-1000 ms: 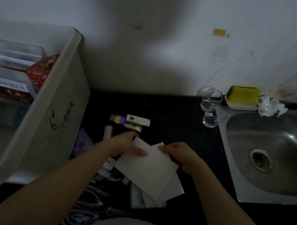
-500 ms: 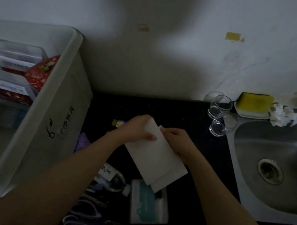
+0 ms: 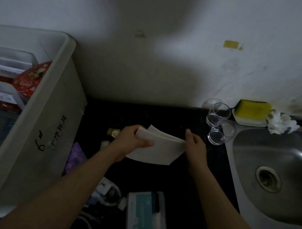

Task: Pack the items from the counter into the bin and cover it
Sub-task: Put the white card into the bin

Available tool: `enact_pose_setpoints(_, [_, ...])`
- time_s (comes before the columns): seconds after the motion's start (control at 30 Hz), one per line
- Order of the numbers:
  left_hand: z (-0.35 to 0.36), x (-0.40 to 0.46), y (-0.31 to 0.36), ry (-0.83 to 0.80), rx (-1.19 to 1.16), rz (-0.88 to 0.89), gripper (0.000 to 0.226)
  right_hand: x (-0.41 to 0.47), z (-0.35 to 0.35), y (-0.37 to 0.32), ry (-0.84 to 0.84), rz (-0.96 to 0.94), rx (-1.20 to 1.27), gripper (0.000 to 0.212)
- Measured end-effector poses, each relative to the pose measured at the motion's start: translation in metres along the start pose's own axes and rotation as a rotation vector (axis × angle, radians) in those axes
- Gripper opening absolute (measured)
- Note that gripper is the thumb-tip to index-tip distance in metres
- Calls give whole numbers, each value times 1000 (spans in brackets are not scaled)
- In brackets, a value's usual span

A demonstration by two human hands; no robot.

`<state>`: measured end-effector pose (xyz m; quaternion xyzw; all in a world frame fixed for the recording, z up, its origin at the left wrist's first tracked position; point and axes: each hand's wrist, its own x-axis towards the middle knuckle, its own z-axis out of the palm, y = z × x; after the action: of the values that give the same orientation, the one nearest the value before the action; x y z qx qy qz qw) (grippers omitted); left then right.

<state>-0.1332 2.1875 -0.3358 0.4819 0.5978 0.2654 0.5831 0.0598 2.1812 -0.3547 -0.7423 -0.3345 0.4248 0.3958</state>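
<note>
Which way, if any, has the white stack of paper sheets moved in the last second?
Yes. The white paper stack moved off the teal-and-white box, toward the white wall; a gap now separates them.
</note>
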Motion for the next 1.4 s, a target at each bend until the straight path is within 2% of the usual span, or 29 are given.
enact_pose_setpoints(0.07, [3, 0, -6, 0, -62, -15, 23, -1, 5, 3, -32, 159, 179, 47])
enact_pose_setpoints(0.13, [7, 1, -10, 27, -88, 5, 23, -2, 10, 7, -31, 200, 225, 49])
enact_pose_setpoints(0.4, [18, -1, -29, 78, 22, 147, 29, -16, 22, 18, 60, 57, 124, 32])
enact_pose_setpoints(0.63, [21, -8, -52, 166, 288, 212, 44, -35, 18, 35, -42, -22, -78, 18])
enact_pose_setpoints(0.7, [19, -7, -52, 188, 428, 275, 42, -37, 18, 35, -43, -34, -52, 17])
enact_pose_setpoints(0.83, [15, -6, -52, 243, 1017, 512, 36, -36, 18, 34, -58, 24, -7, 23])
enact_pose_setpoints(0.93, [18, -6, -47, 295, 1263, 549, 36, -33, 18, 30, -92, 78, -6, 25])
enact_pose_setpoints(1.1, [20, -6, -28, 286, 1182, 479, 32, -29, 14, 17, -120, 118, 63, 32])
enact_pose_setpoints(1.33, [0, -24, 29, 404, 986, 495, 31, -39, -1, -21, -162, 236, 588, 40])
enact_pose_setpoints(1.4, [-7, -32, 45, 439, 861, 499, 45, -43, -2, -33, -200, 206, 626, 44])
